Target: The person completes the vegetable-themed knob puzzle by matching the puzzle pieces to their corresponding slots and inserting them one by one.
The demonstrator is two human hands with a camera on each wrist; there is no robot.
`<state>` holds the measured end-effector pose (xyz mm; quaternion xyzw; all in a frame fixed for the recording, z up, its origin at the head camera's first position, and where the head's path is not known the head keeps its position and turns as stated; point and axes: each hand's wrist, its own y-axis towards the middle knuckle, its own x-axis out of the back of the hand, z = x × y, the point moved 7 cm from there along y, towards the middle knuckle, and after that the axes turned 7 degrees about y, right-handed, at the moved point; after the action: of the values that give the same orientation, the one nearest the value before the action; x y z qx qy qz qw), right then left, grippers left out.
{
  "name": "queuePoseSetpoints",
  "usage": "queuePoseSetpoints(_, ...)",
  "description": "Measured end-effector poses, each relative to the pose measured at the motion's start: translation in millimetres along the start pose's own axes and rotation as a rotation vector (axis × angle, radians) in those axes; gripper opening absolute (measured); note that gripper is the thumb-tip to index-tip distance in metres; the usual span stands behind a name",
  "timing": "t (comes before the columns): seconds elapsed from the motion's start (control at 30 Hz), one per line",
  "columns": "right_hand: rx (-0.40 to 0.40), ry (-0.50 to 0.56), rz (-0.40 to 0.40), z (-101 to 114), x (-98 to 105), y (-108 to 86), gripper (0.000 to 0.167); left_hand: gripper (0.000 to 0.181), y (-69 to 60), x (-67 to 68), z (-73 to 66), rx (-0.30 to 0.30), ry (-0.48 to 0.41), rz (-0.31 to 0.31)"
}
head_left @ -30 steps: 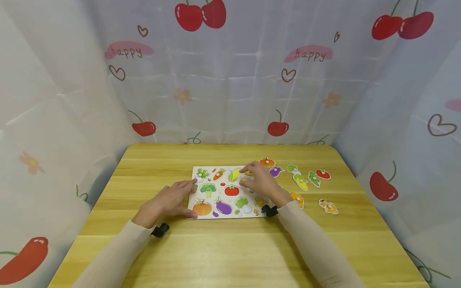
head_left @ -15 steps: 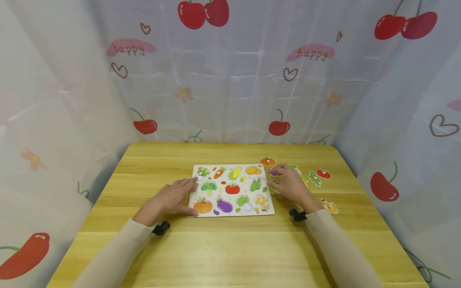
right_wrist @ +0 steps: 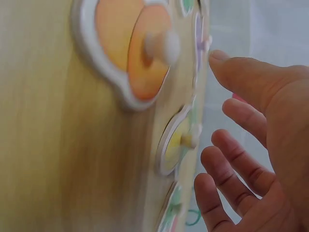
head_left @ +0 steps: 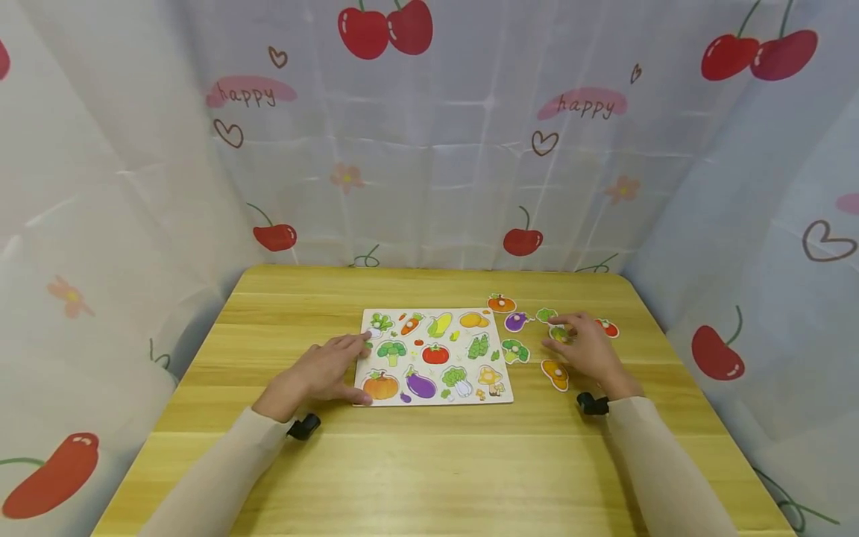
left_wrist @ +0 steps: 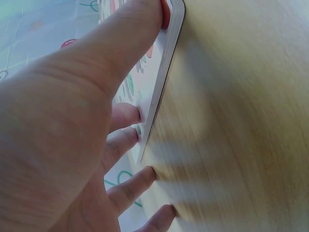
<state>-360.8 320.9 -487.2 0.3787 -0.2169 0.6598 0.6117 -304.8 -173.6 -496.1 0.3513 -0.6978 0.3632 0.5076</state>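
A white vegetable puzzle board (head_left: 414, 359) lies on the table. My left hand (head_left: 318, 377) rests at its left side, thumb on the near corner; the left wrist view shows two fingers on the board and two on the table. In that board a carrot piece (head_left: 410, 325) with a knob sits in its place. My right hand (head_left: 593, 354) hovers with bent, spread fingers over the loose corn piece (head_left: 558, 334). The right wrist view shows those fingers apart from the corn's knob (right_wrist: 189, 141). Nearby lies an orange-yellow, potato-like piece (head_left: 554, 374).
Loose knobbed pieces lie right of the board: a pumpkin (head_left: 501, 304), an eggplant (head_left: 516, 321), a broccoli (head_left: 515, 350), a leafy green one (head_left: 546, 315) and a tomato (head_left: 608, 328). The right hand covers part of this area. A patterned curtain (head_left: 429, 201) surrounds the wooden table (head_left: 429, 470).
My right hand has moved from above the board rightwards over the loose pieces, uncovering the board's right side. The left hand has stayed on the board's left edge.
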Motion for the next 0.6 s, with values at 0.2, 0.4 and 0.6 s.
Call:
queuePoseSetpoints(0.2,-0.043,0.004,-0.005,-19,2,-0.7,0.054,0.098,-0.4,-4.8,2.8,0.006,-0.001,0.007)
queuePoseSetpoints(0.4,-0.055,0.012,-0.015,-29,8,-3.1,0.049,0.097,-0.4,-5.9,4.5,0.008,-0.007,0.009)
queuePoseSetpoints(0.6,-0.071,0.008,-0.021,-33,11,-2.3,0.040,0.096,1.1,-3.3,3.0,-0.007,0.004,0.005)
